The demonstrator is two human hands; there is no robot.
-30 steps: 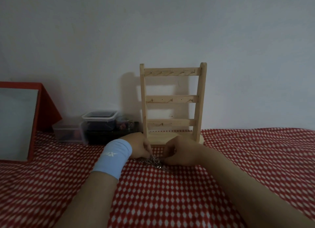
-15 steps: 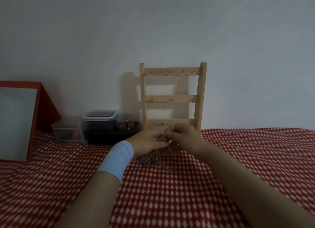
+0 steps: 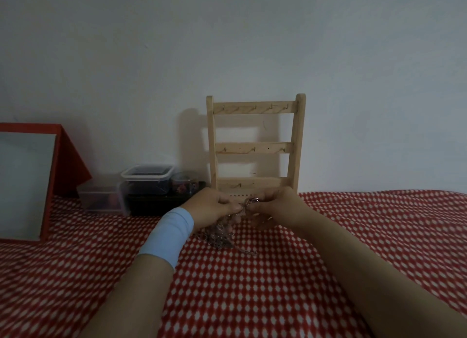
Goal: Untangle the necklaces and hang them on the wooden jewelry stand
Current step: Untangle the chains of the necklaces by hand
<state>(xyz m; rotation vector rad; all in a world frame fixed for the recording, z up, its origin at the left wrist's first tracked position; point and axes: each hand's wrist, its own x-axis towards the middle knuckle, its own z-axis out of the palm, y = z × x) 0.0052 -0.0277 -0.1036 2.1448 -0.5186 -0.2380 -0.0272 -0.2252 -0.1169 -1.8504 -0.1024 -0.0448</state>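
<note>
A tangle of necklaces (image 3: 222, 232) is pinched at its top between the left hand (image 3: 214, 207) and right hand (image 3: 275, 207), trailing below onto the cloth (image 3: 252, 287); behind the pinch the wooden stand (image 3: 255, 145) is set.

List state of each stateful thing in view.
necklaces: tangled clump, upper part lifted, rest on the cloth
left hand: pinching the chains
right hand: pinching the chains
wooden jewelry stand: upright, hooks bare
lidded container: lid on
mirror: propped, tilted back
</note>
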